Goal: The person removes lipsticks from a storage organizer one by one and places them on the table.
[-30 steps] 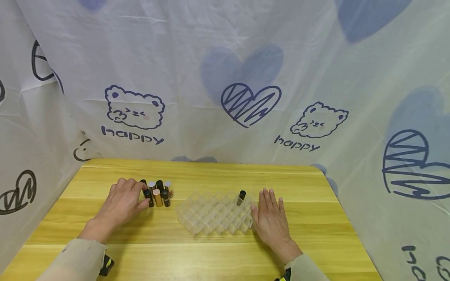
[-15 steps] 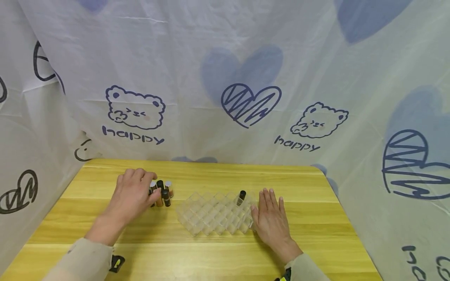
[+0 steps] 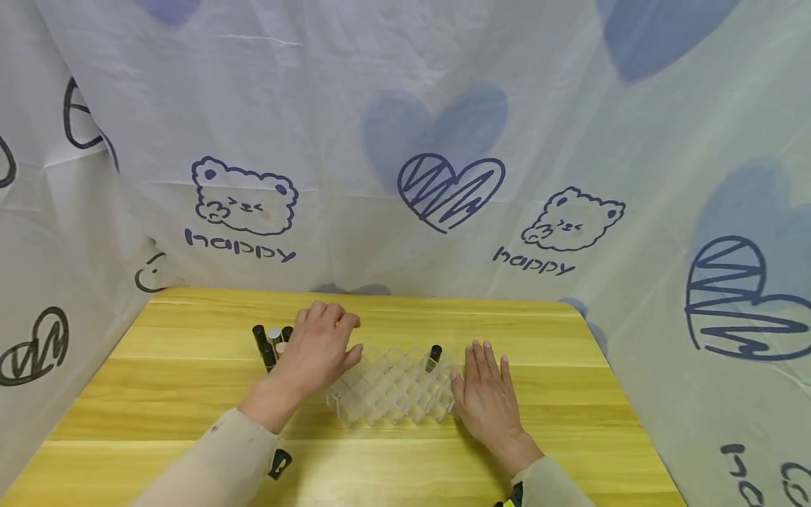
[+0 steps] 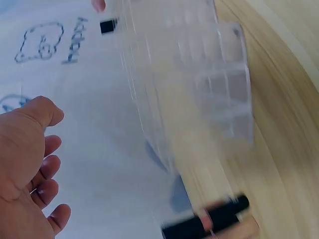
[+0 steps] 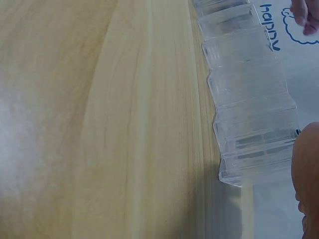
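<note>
My left hand (image 3: 319, 348) hovers near the left end of a clear plastic lipstick organizer (image 3: 395, 394), its fingers bent loosely with nothing between them. The left wrist view also shows that hand (image 4: 30, 164) holding nothing. Flat against the table at the organizer's right end lies my right hand (image 3: 489, 405), fingers straight, thumb against the organizer's side. One black lipstick tube (image 3: 434, 358) stands in a back-right compartment. Left of the organizer stand several other lipstick tubes (image 3: 260, 336), black and silver-topped, partly hidden behind my left hand and wrist.
The wooden table (image 3: 405, 468) extends around the organizer on every side. A pale curtain (image 3: 342, 141) with hearts and bears hangs behind the table and along its sides.
My left hand has left the lipstick tubes and moved right, to the organizer's left end, with nothing in it. The right hand has stayed in place.
</note>
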A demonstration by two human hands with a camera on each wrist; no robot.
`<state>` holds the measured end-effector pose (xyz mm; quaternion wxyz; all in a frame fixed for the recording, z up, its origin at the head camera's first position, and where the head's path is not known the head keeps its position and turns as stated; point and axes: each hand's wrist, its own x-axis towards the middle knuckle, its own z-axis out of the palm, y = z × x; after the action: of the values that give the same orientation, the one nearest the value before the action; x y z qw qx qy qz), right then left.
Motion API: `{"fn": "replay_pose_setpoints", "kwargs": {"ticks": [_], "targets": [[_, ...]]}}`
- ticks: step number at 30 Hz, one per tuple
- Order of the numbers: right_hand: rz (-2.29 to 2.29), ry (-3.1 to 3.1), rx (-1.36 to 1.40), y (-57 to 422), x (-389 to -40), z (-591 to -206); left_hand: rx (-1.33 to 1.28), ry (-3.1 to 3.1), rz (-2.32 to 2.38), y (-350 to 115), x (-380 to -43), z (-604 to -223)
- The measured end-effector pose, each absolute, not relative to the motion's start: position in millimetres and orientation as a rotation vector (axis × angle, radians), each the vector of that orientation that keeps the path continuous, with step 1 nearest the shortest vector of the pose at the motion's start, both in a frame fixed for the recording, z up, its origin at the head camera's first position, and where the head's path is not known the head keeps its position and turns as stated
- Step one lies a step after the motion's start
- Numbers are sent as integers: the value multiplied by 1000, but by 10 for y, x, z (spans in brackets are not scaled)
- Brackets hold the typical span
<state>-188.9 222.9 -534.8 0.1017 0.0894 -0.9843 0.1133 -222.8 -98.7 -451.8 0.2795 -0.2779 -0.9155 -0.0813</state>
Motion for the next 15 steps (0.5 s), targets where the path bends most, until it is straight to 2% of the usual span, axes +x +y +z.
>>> {"fn": "replay_pose_setpoints", "kwargs": {"ticks": [15], "targets": [[331, -2901, 254, 2234, -1900, -5368, -918, -2521, -219, -265, -2340, -4683]]}}
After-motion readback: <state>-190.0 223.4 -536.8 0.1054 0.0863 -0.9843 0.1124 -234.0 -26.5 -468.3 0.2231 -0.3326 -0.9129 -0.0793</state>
